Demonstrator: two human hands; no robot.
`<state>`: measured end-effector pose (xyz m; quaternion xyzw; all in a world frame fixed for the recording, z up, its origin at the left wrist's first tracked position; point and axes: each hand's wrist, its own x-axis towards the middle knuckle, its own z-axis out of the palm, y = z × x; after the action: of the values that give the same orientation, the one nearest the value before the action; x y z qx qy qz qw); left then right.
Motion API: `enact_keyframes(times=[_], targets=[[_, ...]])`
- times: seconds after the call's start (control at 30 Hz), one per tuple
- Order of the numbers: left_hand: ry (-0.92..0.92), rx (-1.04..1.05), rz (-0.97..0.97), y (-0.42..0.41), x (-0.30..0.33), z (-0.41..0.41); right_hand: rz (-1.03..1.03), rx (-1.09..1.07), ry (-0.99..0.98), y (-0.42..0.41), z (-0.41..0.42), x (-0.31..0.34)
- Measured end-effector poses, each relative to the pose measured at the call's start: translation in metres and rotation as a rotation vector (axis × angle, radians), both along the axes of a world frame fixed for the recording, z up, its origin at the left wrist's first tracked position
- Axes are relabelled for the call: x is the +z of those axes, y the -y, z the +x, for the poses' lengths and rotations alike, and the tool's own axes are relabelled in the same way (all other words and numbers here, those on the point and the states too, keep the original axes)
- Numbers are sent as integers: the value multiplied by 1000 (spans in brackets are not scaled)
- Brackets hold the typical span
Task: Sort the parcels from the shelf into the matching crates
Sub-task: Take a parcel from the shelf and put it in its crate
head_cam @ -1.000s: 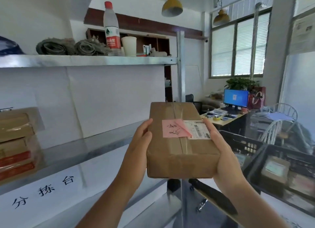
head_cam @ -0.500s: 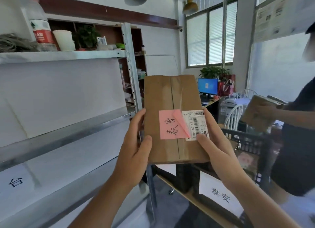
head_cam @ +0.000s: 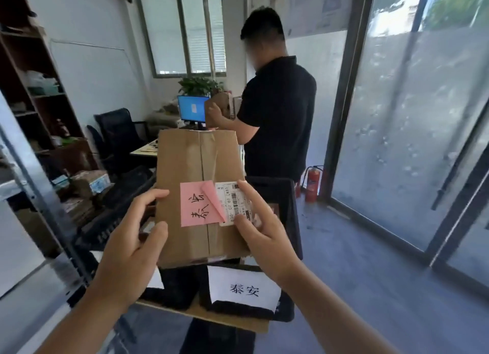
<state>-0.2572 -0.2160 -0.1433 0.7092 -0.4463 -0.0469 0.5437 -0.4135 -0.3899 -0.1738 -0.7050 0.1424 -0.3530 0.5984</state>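
Note:
I hold a brown cardboard parcel point(head_cam: 190, 168) upright in front of me with both hands. A pink handwritten note point(head_cam: 197, 204) and a white barcode label point(head_cam: 232, 203) are stuck on its face. My left hand point(head_cam: 132, 237) grips its left edge, and my right hand point(head_cam: 260, 230) grips its right edge, fingers over the label. Directly below the parcel stands a black crate point(head_cam: 291, 221) with a white paper sign point(head_cam: 243, 287) on its front wall. More black crates point(head_cam: 119, 208) sit to the left, one holding parcels.
A person in a black shirt point(head_cam: 277, 115) stands just beyond the crates, holding another parcel. The metal shelf frame point(head_cam: 39, 184) runs down the left. A desk with a monitor point(head_cam: 191, 109) and black chairs is behind. Glass doors line the right, with blue floor point(head_cam: 370, 261) before them.
My view has swung right, away from the shelf, toward the crates. The parcel stays in both hands and now hangs over the labelled crate. The other person has come fully into view.

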Motion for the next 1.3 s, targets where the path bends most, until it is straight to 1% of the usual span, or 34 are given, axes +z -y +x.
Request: enact_keyframes(times=[0.13,0.23,0.37,0.47,0.57,0.67,0.83,0.97,1.1,1.3], targets=[[-11,-119,61,52,-17,38,6,-162,-62,33,14,-20],[-26,-222,89,102,-32,52,37,-309,-118,64,11,-35],[-82,-340,149,170,-62,63,27,-445,-254,116,12,-60],[-114,-341,206,213,-84,72,26,-466,-332,156,25,-81],[-132,-294,264,250,-102,88,-4,-432,-388,198,47,-99],[-142,-267,332,281,-118,107,23,-428,-427,228,68,-115],[-170,-313,377,332,-146,130,52,-470,-532,270,90,-130],[-151,-364,423,363,-175,140,80,-553,-645,284,99,-139],[-64,-395,464,383,-194,149,70,-614,-749,289,113,-147],[-33,-411,512,399,-217,160,88,-634,-872,300,138,-173]])
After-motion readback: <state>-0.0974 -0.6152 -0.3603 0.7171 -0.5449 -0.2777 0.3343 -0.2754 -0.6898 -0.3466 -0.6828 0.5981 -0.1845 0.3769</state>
